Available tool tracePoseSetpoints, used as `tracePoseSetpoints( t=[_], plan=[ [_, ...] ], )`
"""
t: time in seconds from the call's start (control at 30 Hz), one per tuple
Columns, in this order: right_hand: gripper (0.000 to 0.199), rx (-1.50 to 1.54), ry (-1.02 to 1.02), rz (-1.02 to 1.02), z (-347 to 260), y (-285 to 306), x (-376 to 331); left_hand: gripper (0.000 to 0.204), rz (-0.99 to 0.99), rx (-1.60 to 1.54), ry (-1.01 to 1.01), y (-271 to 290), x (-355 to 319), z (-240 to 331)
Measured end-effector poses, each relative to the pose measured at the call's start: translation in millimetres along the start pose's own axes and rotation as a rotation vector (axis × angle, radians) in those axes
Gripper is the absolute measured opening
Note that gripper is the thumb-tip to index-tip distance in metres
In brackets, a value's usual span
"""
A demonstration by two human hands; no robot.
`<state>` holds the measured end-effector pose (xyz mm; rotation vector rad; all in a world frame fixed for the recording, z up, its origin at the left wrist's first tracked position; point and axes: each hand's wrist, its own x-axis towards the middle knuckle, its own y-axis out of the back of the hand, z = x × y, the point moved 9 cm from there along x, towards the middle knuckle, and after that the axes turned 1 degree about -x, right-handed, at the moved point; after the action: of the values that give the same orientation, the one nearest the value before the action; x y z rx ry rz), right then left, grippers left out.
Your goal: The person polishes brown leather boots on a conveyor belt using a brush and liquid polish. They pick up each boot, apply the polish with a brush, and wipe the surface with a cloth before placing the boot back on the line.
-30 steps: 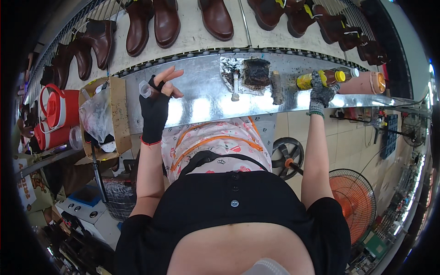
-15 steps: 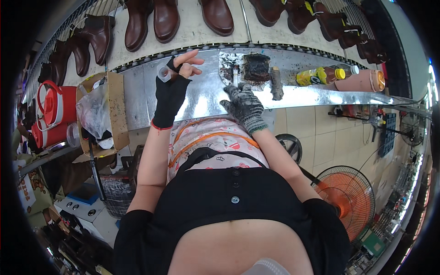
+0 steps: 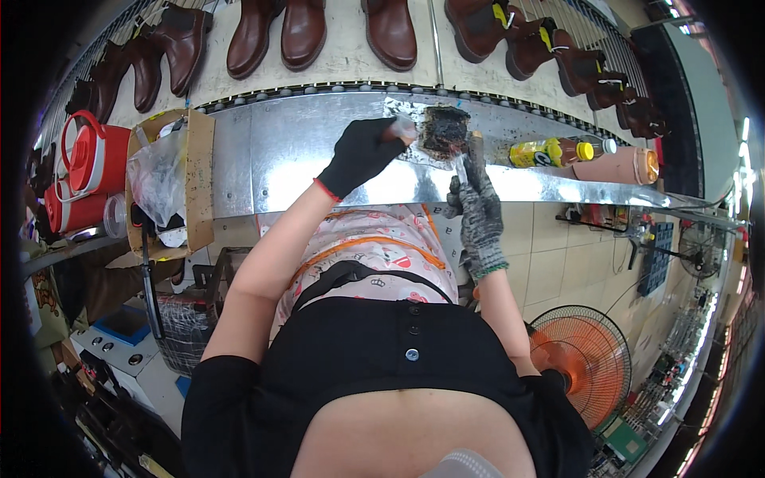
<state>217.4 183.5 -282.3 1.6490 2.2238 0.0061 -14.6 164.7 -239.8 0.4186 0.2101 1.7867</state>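
Observation:
My left hand point(image 3: 365, 155), in a black fingerless glove, is closed around a small clear plastic cup point(image 3: 405, 127) above the metal ledge. A grey knitted glove covers my right hand point(image 3: 480, 215), whose fingers close on a thin whitish stick-like tool point(image 3: 460, 169); its kind is unclear. The tool's far end points at a dark, crusted black pad point(image 3: 445, 130) on a stained white sheet point(image 3: 405, 150). Just beyond my right fingers lies a brownish rod-like piece point(image 3: 476, 145), partly hidden by the glove.
On the metal ledge point(image 3: 287, 151) to the right lie a yellow-labelled bottle point(image 3: 538, 152) and a pinkish cup-shaped container point(image 3: 613, 166). Brown boots point(image 3: 304, 36) line the conveyor beyond. At left are a cardboard box point(image 3: 201, 179) and red jugs point(image 3: 94, 163). An orange fan point(image 3: 582, 362) stands low right.
My left hand has moved right with the cup and its fingers have curled in. The right hand has shifted right, off the sheet, and now holds the thin tool.

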Motion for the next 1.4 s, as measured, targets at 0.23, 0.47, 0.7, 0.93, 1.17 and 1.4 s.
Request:
tracePoseSetpoints(
  t=[0.23, 0.47, 0.7, 0.93, 1.17, 1.4],
  plan=[
    [0.029, -0.676, 0.548, 0.011, -137.1, -1.2, -12.3, 0.023, -0.157, 0.250, -0.215, -34.7, 17.8, 29.8],
    [0.029, -0.872, 0.796, 0.023, -153.9, -4.6, -21.2, 0.020, -0.124, 0.359, -0.259, -30.7, 16.7, 41.6],
    [0.023, -1.398, 0.712, -0.109, -175.2, -15.7, -37.1, 0.019, -0.319, 0.548, -0.341, -53.5, 20.0, 59.2],
    [0.023, -1.348, 0.793, -0.064, -188.7, 0.4, -52.8, 0.015, -0.347, 0.567, -0.556, -69.0, 26.9, 113.7],
    [0.023, -0.613, 0.238, -0.115, -62.0, 11.8, -14.8, 0.020, -0.565, 0.733, -0.752, -104.2, 34.4, 101.7],
    [0.040, 0.251, 0.052, 0.076, 92.0, -17.6, 13.3, 0.065, -0.234, 0.415, -0.379, -51.6, 61.1, 75.8]
  ],
)
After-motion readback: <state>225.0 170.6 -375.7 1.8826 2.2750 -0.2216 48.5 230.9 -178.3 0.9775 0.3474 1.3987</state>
